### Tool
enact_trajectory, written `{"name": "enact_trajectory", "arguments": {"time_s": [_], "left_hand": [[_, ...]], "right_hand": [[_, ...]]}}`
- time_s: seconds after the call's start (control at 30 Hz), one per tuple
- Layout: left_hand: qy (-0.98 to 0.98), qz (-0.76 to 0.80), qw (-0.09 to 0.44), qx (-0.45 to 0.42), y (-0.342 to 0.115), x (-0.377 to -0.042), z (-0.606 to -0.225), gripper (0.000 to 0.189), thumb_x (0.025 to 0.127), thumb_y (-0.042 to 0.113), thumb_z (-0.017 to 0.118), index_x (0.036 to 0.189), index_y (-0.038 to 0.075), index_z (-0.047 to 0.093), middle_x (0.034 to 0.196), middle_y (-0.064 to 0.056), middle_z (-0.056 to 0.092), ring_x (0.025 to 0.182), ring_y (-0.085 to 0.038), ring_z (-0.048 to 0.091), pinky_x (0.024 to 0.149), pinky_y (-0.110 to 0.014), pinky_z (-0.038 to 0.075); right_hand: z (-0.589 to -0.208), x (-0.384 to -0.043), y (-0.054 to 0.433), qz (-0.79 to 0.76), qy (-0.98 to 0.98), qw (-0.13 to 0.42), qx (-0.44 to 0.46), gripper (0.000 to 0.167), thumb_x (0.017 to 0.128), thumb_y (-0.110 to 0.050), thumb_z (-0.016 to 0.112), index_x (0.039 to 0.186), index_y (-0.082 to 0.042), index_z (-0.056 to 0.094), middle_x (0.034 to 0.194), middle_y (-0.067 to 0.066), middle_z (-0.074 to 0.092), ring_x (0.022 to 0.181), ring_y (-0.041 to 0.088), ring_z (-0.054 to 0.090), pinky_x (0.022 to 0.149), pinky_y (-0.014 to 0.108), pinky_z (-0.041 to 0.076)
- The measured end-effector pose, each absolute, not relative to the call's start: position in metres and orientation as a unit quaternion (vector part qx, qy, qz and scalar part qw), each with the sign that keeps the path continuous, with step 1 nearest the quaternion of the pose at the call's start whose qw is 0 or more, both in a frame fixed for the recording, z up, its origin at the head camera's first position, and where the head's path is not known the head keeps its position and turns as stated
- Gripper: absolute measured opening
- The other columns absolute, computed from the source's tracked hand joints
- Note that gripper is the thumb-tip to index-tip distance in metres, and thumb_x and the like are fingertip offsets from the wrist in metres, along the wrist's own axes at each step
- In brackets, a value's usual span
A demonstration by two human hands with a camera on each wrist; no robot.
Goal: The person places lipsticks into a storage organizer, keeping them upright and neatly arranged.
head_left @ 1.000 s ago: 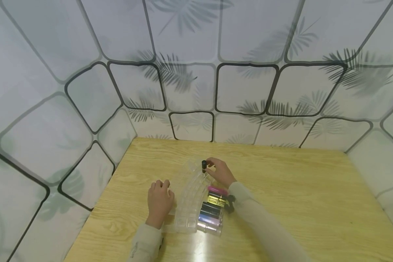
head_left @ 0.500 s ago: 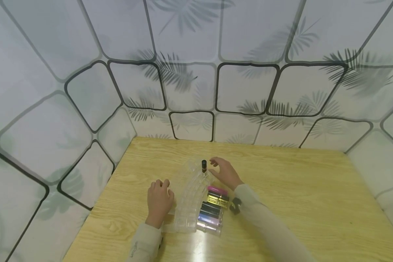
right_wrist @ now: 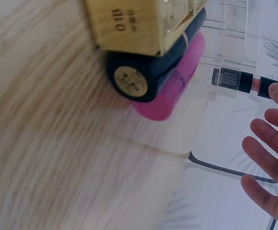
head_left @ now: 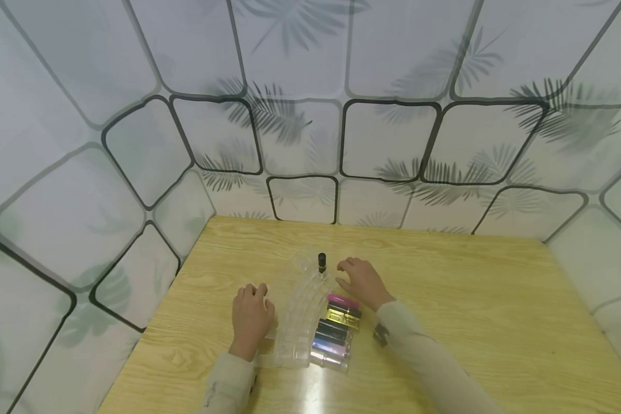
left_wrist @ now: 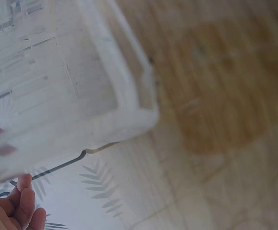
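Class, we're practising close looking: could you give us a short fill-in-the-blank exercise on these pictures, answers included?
1. In the clear organizer, the black tube is standing ____.
2. In the row of items lying beside it, the one farthest from the person is coloured ____.
3. The hand nearer the standing tube is the person's ____.

Missing words: upright; pink; right.
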State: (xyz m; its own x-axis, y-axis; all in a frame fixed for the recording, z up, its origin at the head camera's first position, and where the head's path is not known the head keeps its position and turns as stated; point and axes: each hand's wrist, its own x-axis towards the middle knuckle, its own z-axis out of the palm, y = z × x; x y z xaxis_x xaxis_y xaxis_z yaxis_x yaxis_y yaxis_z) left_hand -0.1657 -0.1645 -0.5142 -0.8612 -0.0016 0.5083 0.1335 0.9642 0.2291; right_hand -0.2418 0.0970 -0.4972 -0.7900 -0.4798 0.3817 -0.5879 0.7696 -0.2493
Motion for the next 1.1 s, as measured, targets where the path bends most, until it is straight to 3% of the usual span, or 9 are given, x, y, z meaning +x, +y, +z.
{"name": "enact_trajectory", "arguments": {"time_s": [0.53,0.8,1.1], "left_hand": [[-0.960,-0.134,0.245,-0.032,-0.166,-0.166,-0.515,0.013,0.074,0.007,0.066,0.085,0.005,0.060,0.072,-0.009,0.052,0.060,-0.019,0.041,0.055,-0.031,0.036],[-0.960,-0.131,0.247,-0.032,-0.166,-0.167,-0.516,0.014,0.074,0.008,0.067,0.086,0.005,0.060,0.073,-0.009,0.052,0.061,-0.019,0.041,0.055,-0.032,0.036],[-0.957,-0.128,0.259,-0.034,-0.166,-0.167,-0.518,0.015,0.073,0.008,0.067,0.085,0.005,0.060,0.071,-0.008,0.050,0.060,-0.019,0.040,0.054,-0.032,0.035]], "right_hand": [[-0.506,-0.233,0.111,0.108,-0.927,0.174,0.313,0.020,0.079,-0.021,0.071,0.094,-0.009,0.066,0.093,0.006,0.067,0.087,0.023,0.062,0.082,0.042,0.050],[-0.508,-0.229,0.112,0.122,-0.940,0.100,0.302,0.020,0.081,-0.022,0.069,0.096,-0.010,0.066,0.096,0.007,0.067,0.091,0.024,0.062,0.085,0.043,0.049],[-0.514,-0.225,0.112,0.106,-0.944,0.053,0.307,0.016,0.085,-0.025,0.063,0.093,-0.011,0.067,0.091,0.006,0.068,0.085,0.023,0.063,0.078,0.042,0.050]]}}
